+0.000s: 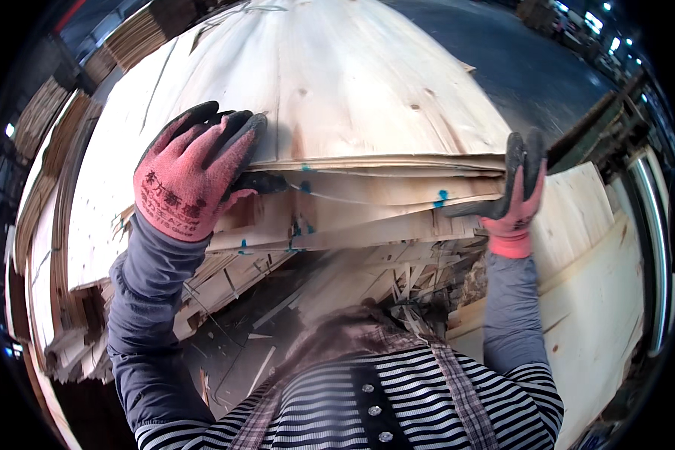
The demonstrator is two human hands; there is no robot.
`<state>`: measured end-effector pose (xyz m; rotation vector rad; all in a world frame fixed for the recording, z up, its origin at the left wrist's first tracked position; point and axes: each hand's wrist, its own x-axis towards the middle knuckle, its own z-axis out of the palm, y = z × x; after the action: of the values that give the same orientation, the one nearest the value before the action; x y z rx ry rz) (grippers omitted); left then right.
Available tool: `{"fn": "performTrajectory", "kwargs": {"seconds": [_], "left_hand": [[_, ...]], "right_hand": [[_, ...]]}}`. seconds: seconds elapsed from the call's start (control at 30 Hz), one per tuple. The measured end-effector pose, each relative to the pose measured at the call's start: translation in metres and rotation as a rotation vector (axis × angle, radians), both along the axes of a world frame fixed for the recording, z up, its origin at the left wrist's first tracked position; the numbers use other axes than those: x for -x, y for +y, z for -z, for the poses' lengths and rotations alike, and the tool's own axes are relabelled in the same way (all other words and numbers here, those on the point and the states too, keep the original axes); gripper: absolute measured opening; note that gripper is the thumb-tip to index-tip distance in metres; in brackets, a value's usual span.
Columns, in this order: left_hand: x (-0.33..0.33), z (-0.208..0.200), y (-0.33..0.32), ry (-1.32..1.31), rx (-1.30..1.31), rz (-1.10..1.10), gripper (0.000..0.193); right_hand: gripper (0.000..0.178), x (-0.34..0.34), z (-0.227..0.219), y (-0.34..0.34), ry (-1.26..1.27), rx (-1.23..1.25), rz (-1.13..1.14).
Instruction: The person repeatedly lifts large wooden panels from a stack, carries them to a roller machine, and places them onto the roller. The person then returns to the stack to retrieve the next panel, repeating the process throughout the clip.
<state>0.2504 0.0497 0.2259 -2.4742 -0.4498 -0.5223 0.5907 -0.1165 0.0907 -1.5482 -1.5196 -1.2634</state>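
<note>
Presently, in the head view, the hands are well apart: the left hand holds the wood sheets by their front edge, the right hand clamps their right corner, before the striped shirt.

A pile of thin wooden sheets lies in front of the person. The left hand is at the left part of its near edge, the right hand at its near right corner. Other stacks stand to the left. To the right are large sheets, then a metal bar. Wood scraps lie below, between pile and person.
</note>
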Motion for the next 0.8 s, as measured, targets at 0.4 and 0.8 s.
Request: {"fn": "performTrajectory", "kwargs": {"seconds": [0.4,0.8], "left_hand": [[-0.021,0.079,-0.035,-0.079,0.144,0.099,0.054],[0.259,0.194,-0.215,-0.832,0.398,-0.463,0.074]], "right_hand": [[0.068,-0.017,-0.017,-0.029,0.006,0.784,0.241],[0.070,0.192,0.013,-0.204,1.221,0.799,-0.111]]}}
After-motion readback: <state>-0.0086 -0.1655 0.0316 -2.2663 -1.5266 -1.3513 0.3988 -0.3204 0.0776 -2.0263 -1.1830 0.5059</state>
